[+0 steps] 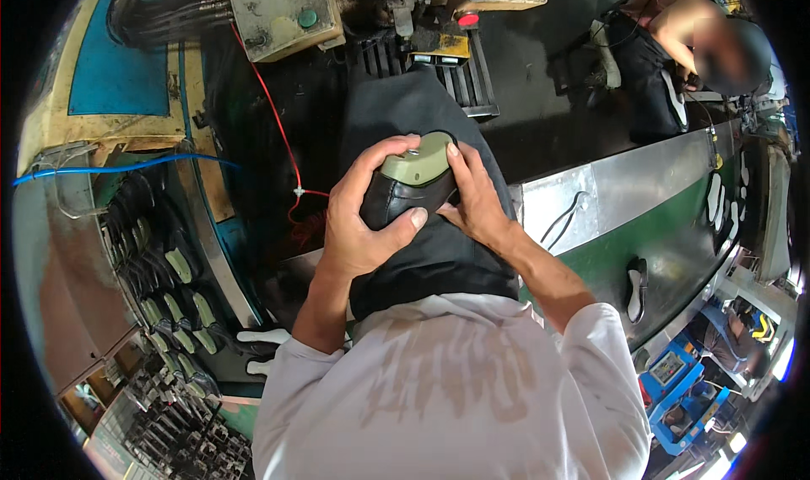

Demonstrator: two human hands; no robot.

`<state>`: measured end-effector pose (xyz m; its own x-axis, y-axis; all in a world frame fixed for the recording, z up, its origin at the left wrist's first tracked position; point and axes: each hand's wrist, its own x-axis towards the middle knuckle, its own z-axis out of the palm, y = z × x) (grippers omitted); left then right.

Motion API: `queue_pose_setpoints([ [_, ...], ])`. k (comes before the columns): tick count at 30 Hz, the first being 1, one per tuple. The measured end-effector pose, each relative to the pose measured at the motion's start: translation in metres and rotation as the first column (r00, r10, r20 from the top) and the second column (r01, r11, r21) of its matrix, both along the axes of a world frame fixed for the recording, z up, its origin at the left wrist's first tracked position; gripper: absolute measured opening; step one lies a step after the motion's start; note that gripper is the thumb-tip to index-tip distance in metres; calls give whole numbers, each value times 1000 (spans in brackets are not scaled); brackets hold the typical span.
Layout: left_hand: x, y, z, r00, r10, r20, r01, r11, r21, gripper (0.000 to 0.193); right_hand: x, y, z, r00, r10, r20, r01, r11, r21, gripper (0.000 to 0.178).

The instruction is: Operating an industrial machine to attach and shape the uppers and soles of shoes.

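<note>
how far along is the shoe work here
Done: the black shoe already carries its green sole. In hand: the left hand grips it, the right hand presses the sole edge. Left: a rack of similar shoes sits at the person's left.

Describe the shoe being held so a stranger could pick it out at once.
Start at the dark apron running down the middle of the picture. On it, the left hand and right hand clasp a black shoe turned sole-up. Unlike the shoes racked at the left, it is the only one in hand, its olive-green heel facing up.
</note>
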<state>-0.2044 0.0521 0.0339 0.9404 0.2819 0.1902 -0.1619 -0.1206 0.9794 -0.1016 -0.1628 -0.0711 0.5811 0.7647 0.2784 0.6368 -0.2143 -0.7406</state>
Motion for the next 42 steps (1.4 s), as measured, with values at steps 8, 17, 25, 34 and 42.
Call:
queue_pose_setpoints([
  [8, 7, -2, 1, 1000, -16, 21, 16, 1000, 4, 64, -3, -1, -16, 1000, -27, -8, 28, 998, 64, 127],
  [17, 20, 33, -7, 999, -49, -2, 44, 926, -374, 89, 35, 23, 59, 968, 38, -247, -98, 967, -234, 117],
  [25, 39, 86, -72, 789, 143, -598, -534, 643, -550, 53, 13, 51, 97, 946, 300, 124, -213, 863, -458, 99],
  [34, 34, 114, -151, 775, 585, -240, -488, 795, 361, 30, 15, 62, 47, 879, 432, 202, -267, 797, -542, 79],
  [42, 41, 115, -152, 796, 561, -228, -483, 815, 319, 29, 13, 62, 41, 894, 395, 213, -231, 812, -536, 75],
])
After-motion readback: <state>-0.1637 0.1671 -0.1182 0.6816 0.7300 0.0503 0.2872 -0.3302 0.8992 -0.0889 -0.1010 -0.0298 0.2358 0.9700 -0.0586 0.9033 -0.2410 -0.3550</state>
